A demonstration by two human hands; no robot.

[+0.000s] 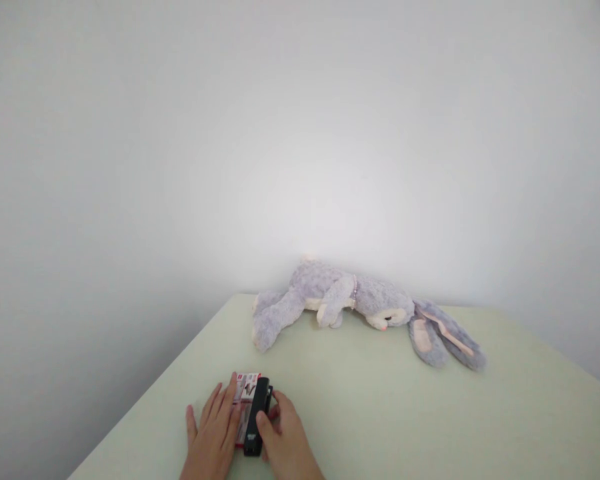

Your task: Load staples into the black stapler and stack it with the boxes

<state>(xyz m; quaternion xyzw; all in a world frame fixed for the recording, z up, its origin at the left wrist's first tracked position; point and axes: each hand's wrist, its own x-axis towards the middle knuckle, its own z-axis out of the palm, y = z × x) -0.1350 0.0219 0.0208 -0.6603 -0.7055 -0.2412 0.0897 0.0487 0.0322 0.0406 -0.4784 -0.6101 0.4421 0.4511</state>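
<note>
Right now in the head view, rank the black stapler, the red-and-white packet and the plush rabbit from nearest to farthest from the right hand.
1. Black stapler: gripped by the right hand, on its left.
2. Red-and-white packet: just beyond the stapler, under the left hand.
3. Plush rabbit: lying at the table's far edge.

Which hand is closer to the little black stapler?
Right. The right hand grips the black stapler, thumb and fingers touching it. The left hand lies flat beside it on the red-and-white box, on the stapler's left side.
</note>
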